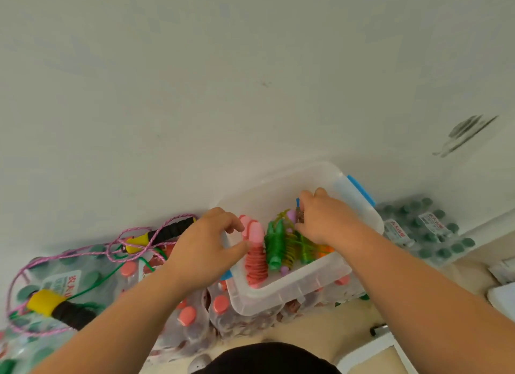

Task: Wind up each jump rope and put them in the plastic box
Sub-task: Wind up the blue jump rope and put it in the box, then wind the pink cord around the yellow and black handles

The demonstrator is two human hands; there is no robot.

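- A white wall (250, 81) filled the upper view, with a dark scuff mark (468, 134) at its right.
- The plastic box (292, 287), clear with a blue latch (359, 189) on its right end, stood against the wall on top of wrapped packs of pink-capped bottles (189, 318).
- Packs of green-capped bottles (434, 234) lay to the right of the box, and more lay at far left.
- Wound ropes lay side by side in the box: a pink jump rope (255, 262) at the left, a green jump rope (274, 245) beside it, then yellow, green and orange coils partly hidden under the right wrist.
- One loose jump rope (16, 276), a pink-and-purple cord, sprawled unwound over the left packs, outside the box. Its near handle (55, 306) and far handle (164, 233) were black with yellow bands.
- A loose green cord (111, 276) crossed the same packs, tangled among the pink loops.
- The left forearm crossed over the pink-capped bottles and hid part of the box's left wall.
- The left hand (206, 248) sat at the box's left edge, fingers curled, thumb and forefinger pinching the pink jump rope at its handle end.
- The right hand (326, 220) reached into the box from above, knuckles up, fingers bent down onto a small dark piece (298, 216) with a blue tip. Blur prevented telling whether it was gripped or only touched.
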